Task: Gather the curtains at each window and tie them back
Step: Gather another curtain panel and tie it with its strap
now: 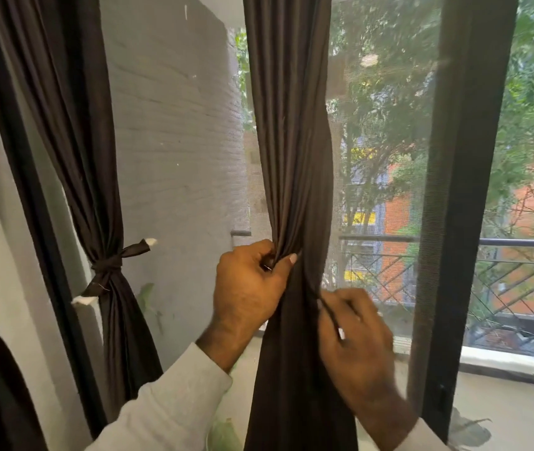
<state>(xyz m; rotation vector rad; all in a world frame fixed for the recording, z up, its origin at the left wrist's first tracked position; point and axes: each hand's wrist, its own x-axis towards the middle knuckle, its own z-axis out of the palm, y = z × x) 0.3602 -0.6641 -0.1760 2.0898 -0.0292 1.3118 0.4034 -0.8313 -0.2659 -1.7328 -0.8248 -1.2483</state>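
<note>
The left hand [252, 281] bunches the dark curtain [291, 157] at frame centre; the right hand [353, 336] pinches a thin strip beside it. At left, a tied curtain [103, 190] hangs against the grey wall [174, 141].

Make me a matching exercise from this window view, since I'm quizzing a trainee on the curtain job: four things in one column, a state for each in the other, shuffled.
Things:
1. left curtain
2. middle curtain
3. left hand
4. right hand

States:
A. pinches a thin dark strip at the fabric's right edge
B. already cinched with a knotted dark tie
C. grips bunched folds from the left
D. gathered at the waist, no knot on it yet

Pairs: 1-B, 2-D, 3-C, 4-A
</note>
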